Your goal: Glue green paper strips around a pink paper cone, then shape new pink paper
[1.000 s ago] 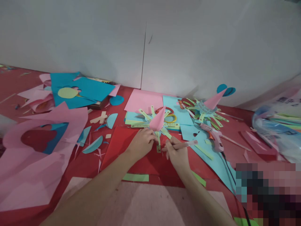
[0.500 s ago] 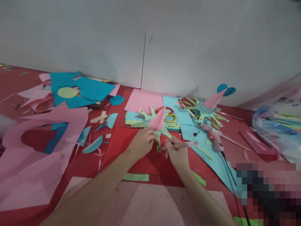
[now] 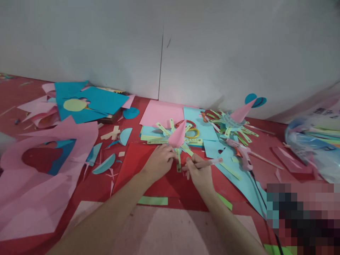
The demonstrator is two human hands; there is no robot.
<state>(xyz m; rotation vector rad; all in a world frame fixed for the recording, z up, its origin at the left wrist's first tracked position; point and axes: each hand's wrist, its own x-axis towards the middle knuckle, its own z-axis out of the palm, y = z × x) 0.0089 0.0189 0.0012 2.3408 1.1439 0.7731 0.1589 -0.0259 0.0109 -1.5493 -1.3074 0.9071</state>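
Observation:
A paper craft with a pink cone [image 3: 177, 136] and pale green patterned strips [image 3: 179, 161] spreading from its base lies in front of me. My left hand [image 3: 160, 160] is closed, its fingers curled at the near side of the cone, holding the craft by its base and near strip. Between the fingers of my right hand [image 3: 199, 174] is a pen [image 3: 208, 163], its cap end pointing right. The pen's tip side is near the end of the strip; whether it touches is too small to tell. Under both hands lies a red sheet [image 3: 138, 170].
Scissors [image 3: 192, 133] lie behind the cone. To the right are a second cone craft [image 3: 243, 111], a glue gun [image 3: 245, 157] with its cord and a plastic bag [image 3: 305, 141]. Pink paper [image 3: 34, 205] and blue scraps [image 3: 105, 164] cover the left. A wall [image 3: 106, 46] rises behind.
Both hands, the pen and the craft stay almost in place. The view has shifted very slightly.

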